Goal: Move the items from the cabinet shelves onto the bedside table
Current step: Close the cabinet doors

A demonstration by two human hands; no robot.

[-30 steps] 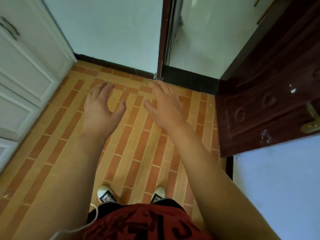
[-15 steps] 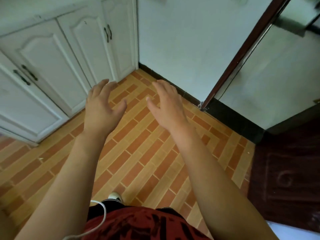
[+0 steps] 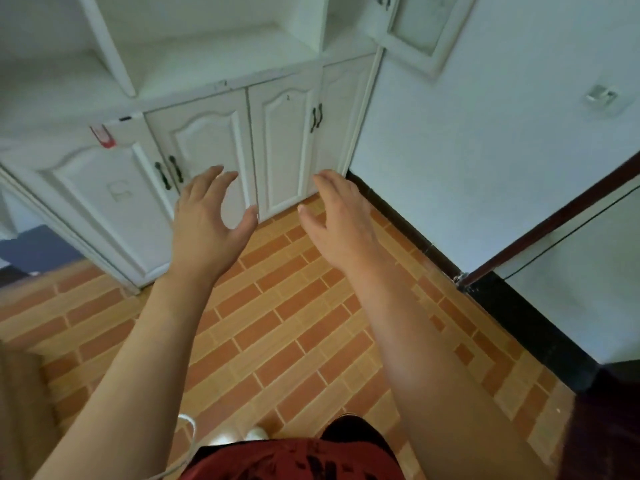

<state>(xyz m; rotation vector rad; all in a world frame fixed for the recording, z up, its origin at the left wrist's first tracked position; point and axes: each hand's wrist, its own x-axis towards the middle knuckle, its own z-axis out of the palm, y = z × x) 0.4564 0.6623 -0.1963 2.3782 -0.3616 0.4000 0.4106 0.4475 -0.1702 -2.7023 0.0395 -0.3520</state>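
Note:
A white cabinet (image 3: 207, 133) fills the upper left, with open shelves (image 3: 221, 60) above and closed lower doors with black handles. The shelf parts that show look bare. My left hand (image 3: 207, 223) and my right hand (image 3: 341, 220) are both stretched forward, palms down, fingers apart, holding nothing. They hover in front of the lower doors, above the floor. No bedside table is in view.
Orange brick-pattern floor tiles (image 3: 294, 323) lie below. A white wall (image 3: 485, 150) with black skirting stands on the right, with a dark door frame (image 3: 554, 223) beside it. A red tag (image 3: 104, 136) hangs on the cabinet's left side. A glass cabinet door (image 3: 422, 26) stands open at the top right.
The view has swung left from the doorway and dark wooden door toward the white cabinet, whose shelves now show. Both hands stay empty and spread in front of me.

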